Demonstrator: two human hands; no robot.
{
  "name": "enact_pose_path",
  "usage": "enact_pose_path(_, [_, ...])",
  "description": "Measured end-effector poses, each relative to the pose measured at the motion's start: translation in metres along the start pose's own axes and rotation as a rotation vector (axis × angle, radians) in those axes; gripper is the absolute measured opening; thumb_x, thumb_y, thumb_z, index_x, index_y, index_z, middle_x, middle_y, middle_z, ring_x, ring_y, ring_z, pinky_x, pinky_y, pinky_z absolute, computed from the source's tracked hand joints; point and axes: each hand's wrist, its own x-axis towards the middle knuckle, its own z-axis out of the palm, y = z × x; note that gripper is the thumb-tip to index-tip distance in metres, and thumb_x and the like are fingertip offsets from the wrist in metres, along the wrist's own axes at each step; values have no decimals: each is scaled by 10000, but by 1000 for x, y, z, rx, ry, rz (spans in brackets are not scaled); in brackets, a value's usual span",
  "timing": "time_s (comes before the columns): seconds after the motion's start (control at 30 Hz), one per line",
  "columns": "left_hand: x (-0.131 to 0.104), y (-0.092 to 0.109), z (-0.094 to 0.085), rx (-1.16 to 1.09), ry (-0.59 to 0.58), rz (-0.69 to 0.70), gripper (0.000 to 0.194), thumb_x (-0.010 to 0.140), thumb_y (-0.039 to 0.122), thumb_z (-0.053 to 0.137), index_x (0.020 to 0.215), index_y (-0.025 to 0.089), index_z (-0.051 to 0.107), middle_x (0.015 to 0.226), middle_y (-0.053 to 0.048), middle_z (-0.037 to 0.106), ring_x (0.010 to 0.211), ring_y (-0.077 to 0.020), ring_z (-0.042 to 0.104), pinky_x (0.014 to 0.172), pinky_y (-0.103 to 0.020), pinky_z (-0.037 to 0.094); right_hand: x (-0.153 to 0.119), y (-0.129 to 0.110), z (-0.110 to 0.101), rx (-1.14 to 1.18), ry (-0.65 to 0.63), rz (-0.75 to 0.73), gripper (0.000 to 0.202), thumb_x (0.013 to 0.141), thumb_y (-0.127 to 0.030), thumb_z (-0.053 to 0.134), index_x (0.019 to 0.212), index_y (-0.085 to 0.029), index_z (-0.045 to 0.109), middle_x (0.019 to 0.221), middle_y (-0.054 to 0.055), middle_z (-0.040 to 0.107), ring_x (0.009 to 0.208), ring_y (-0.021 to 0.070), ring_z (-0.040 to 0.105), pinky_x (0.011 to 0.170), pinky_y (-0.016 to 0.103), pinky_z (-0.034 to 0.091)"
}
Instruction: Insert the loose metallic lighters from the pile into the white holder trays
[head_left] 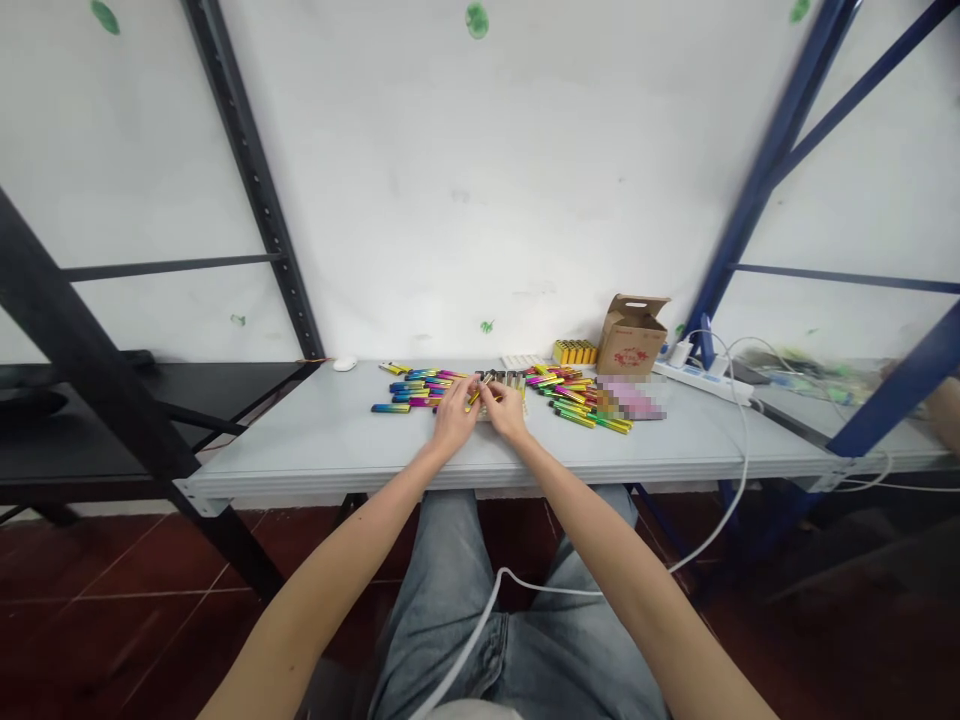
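Metallic, many-coloured tubes (427, 388) are lying in two loose piles on the table (300, 430), one on each side of my hands, probably so that both are falling within easy reach. Between the piles, my left hand (454, 414) and right hand (505, 408) are meeting, fingers bent nearly together around one small yellowish piece (474, 398), apparently for steadying it from both sides. I am counting one cardboard box (630, 338) and one yellow block (574, 352) beyond the right pile; overlapping is preventing an exact tube count.
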Motion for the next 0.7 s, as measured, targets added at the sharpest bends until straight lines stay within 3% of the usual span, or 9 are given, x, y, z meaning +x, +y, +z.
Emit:
enact_pose_path(0.17, [-2, 2, -2, 47, -129, 4, 345, 879, 145, 545, 1218, 198, 583, 1164, -87, 636, 1053, -198, 610, 962, -349, 483, -4, 2, -2, -202, 214, 87, 307, 952, -379, 306, 951, -193, 550, 883, 84, 668, 798, 214, 599, 768, 324, 438])
enact_pose_path(0.3, [-2, 0, -1, 90, -326, 9, 186, 849, 168, 601, 1003, 190, 703, 1125, -79, 678, 1061, -225, 626, 958, -364, 489, -5, 7, -4, -226, 202, 103, 306, 965, -382, 265, 921, -209, 513, 812, 59, 643, 784, 217, 593, 792, 338, 438])
enact_pose_path(0.47, [-1, -2, 0, 119, -529, -14, 231, 855, 160, 590, 1025, 219, 733, 1054, -58, 728, 970, -228, 673, 858, -327, 522, -5, 10, -1, -147, 210, 65, 312, 976, -407, 265, 928, -208, 501, 812, 58, 654, 764, 202, 599, 790, 329, 447])
enact_pose_path(0.6, [1, -2, 2, 153, -572, -21, 235, 881, 154, 543, 982, 221, 745, 990, -61, 738, 926, -226, 687, 815, -305, 520, -3, 11, 1, -96, 203, 57, 251, 969, -334, 286, 1093, -199, 457, 900, 53, 664, 803, 190, 614, 792, 319, 454])
enact_pose_path(0.7, [3, -3, 6, 163, -586, 20, 216, 884, 143, 542, 928, 199, 747, 968, -83, 733, 923, -230, 685, 834, -312, 514, 0, 14, 0, -56, 194, 65, 215, 953, -336, 313, 1040, -210, 464, 848, 31, 628, 761, 180, 592, 764, 313, 459])
